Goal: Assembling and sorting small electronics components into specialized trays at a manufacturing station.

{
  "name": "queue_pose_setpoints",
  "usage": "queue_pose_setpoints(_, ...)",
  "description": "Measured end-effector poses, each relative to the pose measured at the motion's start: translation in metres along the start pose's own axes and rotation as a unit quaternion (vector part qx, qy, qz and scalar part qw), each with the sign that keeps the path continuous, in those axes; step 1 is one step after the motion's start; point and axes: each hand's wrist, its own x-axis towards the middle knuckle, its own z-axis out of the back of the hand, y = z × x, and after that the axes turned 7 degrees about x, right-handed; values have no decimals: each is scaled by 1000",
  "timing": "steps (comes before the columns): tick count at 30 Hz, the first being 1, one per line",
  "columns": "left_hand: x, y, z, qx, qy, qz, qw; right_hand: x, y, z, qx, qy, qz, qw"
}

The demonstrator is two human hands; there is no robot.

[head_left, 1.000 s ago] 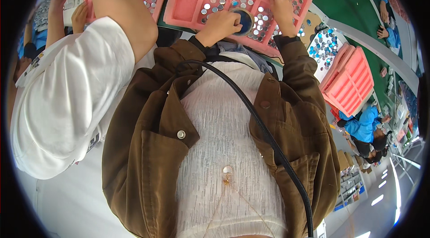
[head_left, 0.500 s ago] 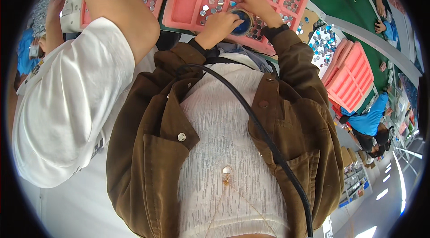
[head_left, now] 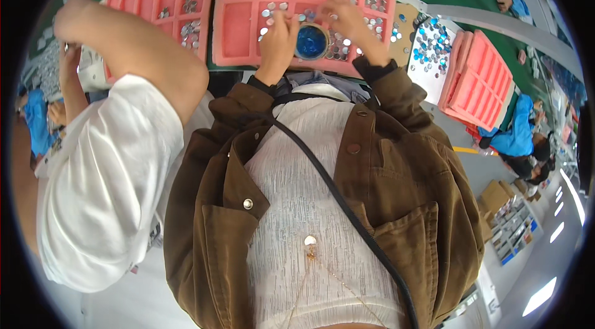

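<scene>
A round tub with shiny blue contents stands at the near side of a pink compartment tray. Just left of the tub is my left hand, its fingers bent and drawn together over silver discs. My right hand hovers behind and right of the tub, fingers curled towards the left hand. Whatever either hand pinches is too small or hidden to make out. More silver discs lie in the compartment beside the tub, below my right wrist.
A second pink tray with discs lies to the left, near a co-worker's bare arm. Loose blue and silver discs cover a white sheet on the right. Stacked pink trays stand beyond it. A black cable crosses my front.
Both hands have come away from the tub's rim, leaving its blue contents in fuller view. My left hand is now more upright beside it. The whole view has shifted slightly.
</scene>
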Motion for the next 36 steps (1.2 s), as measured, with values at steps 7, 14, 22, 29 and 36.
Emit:
queue_pose_setpoints(7, -6, 18, -10, 186, 27, -141, 972, -48, 20, -19, -81, 24, 56, 995)
queue_pose_setpoints(14, -11, 1, 4, 150, 115, -138, 972, -86, -21, 39, 436, -12, -266, 859)
queue_pose_setpoints(22, -7, 9, -5, 79, 147, -41, 985, -127, -92, 87, 485, -136, -300, 810)
queue_pose_setpoints(29, -10, 5, -6, 105, 154, -41, 982, -144, -179, 58, -85, -197, -353, 910)
queue_pose_setpoints(36, -7, 6, -9, 100, 154, -48, 982, -144, -198, 42, -85, -255, -337, 902)
